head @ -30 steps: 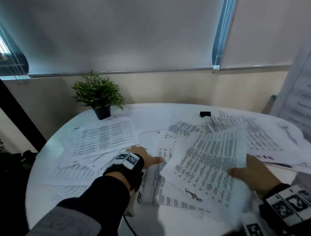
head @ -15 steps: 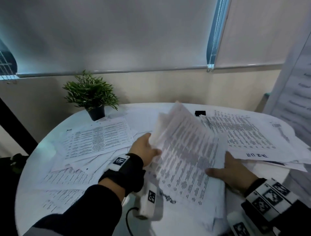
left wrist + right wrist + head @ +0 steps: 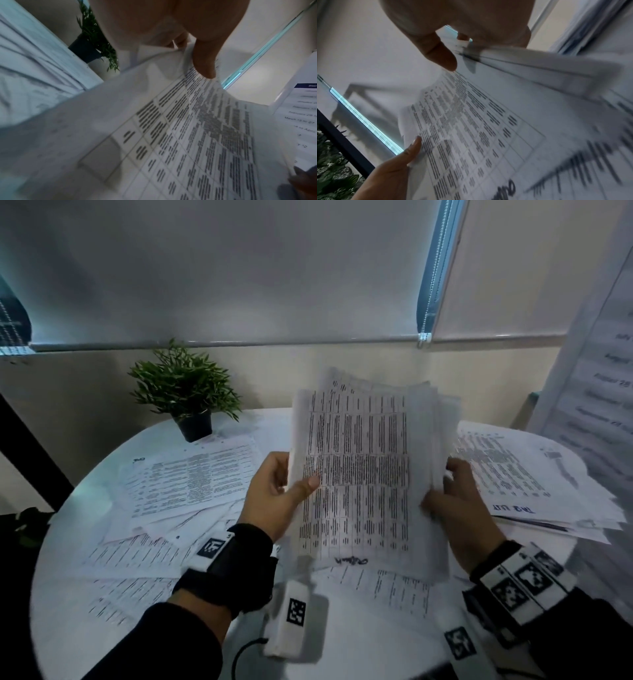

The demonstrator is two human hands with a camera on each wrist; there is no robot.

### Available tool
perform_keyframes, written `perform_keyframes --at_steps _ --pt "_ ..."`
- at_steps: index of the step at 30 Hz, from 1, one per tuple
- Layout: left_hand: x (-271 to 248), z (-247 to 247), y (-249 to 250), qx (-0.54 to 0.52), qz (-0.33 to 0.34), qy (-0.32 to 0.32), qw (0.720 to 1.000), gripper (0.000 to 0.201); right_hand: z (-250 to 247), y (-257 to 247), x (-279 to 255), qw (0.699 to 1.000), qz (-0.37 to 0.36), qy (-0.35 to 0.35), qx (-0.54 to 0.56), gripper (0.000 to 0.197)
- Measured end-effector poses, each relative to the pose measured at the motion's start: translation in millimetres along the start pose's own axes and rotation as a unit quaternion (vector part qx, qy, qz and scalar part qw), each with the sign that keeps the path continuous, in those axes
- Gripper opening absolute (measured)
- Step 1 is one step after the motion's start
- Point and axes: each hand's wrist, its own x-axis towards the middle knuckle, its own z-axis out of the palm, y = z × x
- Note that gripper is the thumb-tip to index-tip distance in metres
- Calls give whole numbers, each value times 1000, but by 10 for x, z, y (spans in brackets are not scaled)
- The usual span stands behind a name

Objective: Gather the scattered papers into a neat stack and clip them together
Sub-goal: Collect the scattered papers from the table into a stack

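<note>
A loose bundle of printed papers stands nearly upright above the round white table, its lower edge near the tabletop. My left hand grips the bundle's left edge, thumb across the front sheet. My right hand holds the right edge with its fingers behind the sheets. The left wrist view shows my left thumb on the printed papers. The right wrist view shows my right thumb on the papers. More papers lie scattered at the left and a pile of papers at the right. No clip is visible.
A small potted plant stands at the table's back left. A white banner with printed dates hangs at the right. Window blinds fill the wall behind. A cable hangs near the front edge under my left wrist.
Both hands have lifted the middle sheets off the table and tilted them from flat to nearly upright, gathered as one bundle between them.
</note>
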Motion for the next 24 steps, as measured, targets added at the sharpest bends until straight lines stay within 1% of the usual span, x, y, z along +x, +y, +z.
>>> perform_keyframes --at_steps 1,3,5,7,8,9,10,12,13,14,15,16,18,20,22,24 --pt "-33 7 -39 -10 -8 0 1000 21 22 40 -49 1000 5 -9 6 52" --pt "-102 35 -76 -17 -8 1 1000 14 44 132 -108 999 25 -19 -3 60" --pt "-124 53 -85 -25 7 29 999 8 37 210 -130 998 54 -40 -10 65" --pt "-103 79 -43 -53 11 70 996 8 10 241 -130 993 85 -79 -4 57" --pt "-80 97 -14 -66 10 82 994 8 -10 224 -133 992 93 -88 1 51" --pt "-56 115 13 -71 11 89 993 7 -53 198 -115 993 94 -78 6 45" --pt "-32 133 56 -69 6 86 994 6 -103 140 -98 996 77 -54 5 38" --pt "17 153 112 -61 -24 60 996 13 -278 -27 11 998 17 43 -45 27" --pt "35 152 138 -67 -44 42 996 14 -427 -117 115 989 -10 103 -102 24" --pt "43 135 158 -65 -56 28 996 12 -580 -202 224 972 -23 157 -173 24" --pt "56 105 162 -49 -60 20 997 10 -746 -283 333 948 -22 200 -245 28" --pt "66 62 156 -20 -60 12 998 8 -927 -346 437 924 -9 225 -308 32" --pt "86 -56 96 57 -60 -3 997 6 -1251 -404 625 889 37 243 -387 31" --pt "109 -180 25 158 -62 -21 985 5 -1535 -352 785 856 78 247 -447 26" --pt "137 -297 -24 270 -64 -33 960 3 -1722 -257 907 834 102 227 -492 24" --pt "173 -407 -44 369 -67 -47 926 5 -1799 -179 989 826 124 218 -504 25"
